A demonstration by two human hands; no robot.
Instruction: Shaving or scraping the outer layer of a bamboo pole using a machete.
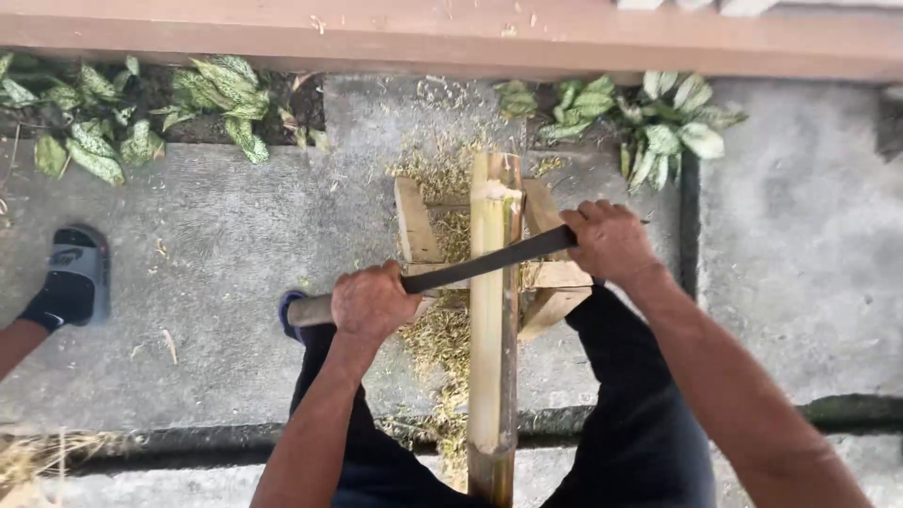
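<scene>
A thick bamboo pole [493,339] lies lengthwise between my legs, its far end resting in a small wooden frame [416,222]. A long dark blade [489,262] with a pale wooden handle lies crosswise on top of the pole. My left hand [373,301] is closed around the handle, left of the pole. My right hand [609,241] grips the blade's far end, right of the pole. Both forearms reach forward over my dark trousers.
Bamboo shavings [442,331] litter the concrete around the frame. Green leafy plants [141,113] grow along a reddish wall base [451,38] at the back. Another person's foot in a grey sandal [73,278] stands at the left. A groove in the concrete runs across near me.
</scene>
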